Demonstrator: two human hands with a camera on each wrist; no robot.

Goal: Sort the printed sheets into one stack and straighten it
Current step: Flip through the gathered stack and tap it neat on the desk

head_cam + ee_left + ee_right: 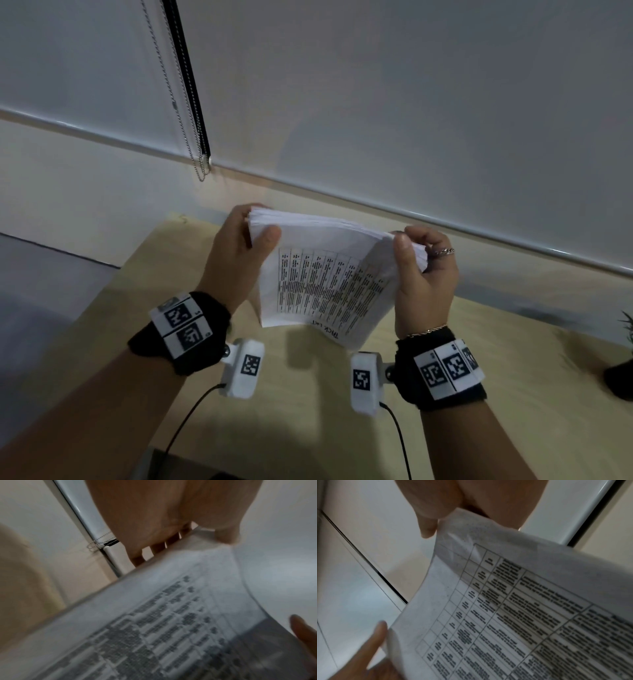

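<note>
While the left hand [236,253] grips one end, the right hand [423,274] pinches the other end of the stack of printed sheets [329,274], held bowed above the table [308,428].

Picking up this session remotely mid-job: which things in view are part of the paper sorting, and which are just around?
In the job:
- stack of printed sheets, held above the table, top sheet shows a printed table
- left hand, gripping its left edge
- right hand, gripping its right edge

Just around:
- wooden table
- blind chain
- potted plant at the table's right edge
</note>
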